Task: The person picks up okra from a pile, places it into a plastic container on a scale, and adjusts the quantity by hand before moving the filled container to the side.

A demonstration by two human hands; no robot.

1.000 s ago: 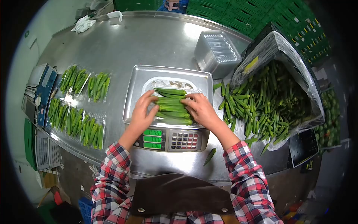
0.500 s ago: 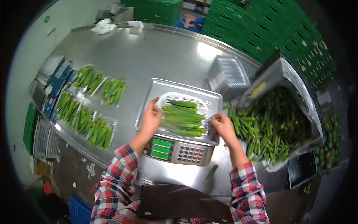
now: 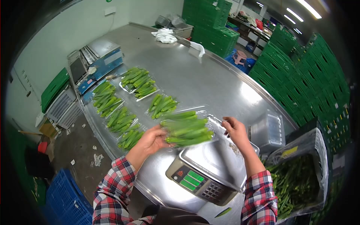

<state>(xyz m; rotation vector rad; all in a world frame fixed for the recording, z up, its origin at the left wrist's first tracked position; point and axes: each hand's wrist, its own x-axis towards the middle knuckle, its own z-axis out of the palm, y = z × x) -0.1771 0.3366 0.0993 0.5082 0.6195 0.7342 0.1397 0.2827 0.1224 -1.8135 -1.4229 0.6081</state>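
My left hand (image 3: 150, 140) grips the left side of a clear plastic tray of okra (image 3: 189, 129), lifted above the steel table and blurred by motion. To the right of the tray, my right hand (image 3: 237, 130) is apart from it, fingers loosely bent with nothing seen in them. Below both hands is a digital scale (image 3: 206, 165) with a bare metal pan and lit green displays. Other okra-filled trays (image 3: 122, 119) lie on the table to the left. One loose okra pod (image 3: 224, 212) rests in front of the scale.
Nested clear trays (image 3: 268, 131) stand right of the scale, near a lined box of loose okra (image 3: 300, 183). A blue machine (image 3: 99, 63) sits at the table's left edge. White cloths (image 3: 164, 35) lie at the far edge; green crates (image 3: 307, 75) are stacked beyond.
The okra tray has left the scale pan and moved up and left in my left hand. My right hand has let go of its side. The view has turned left.
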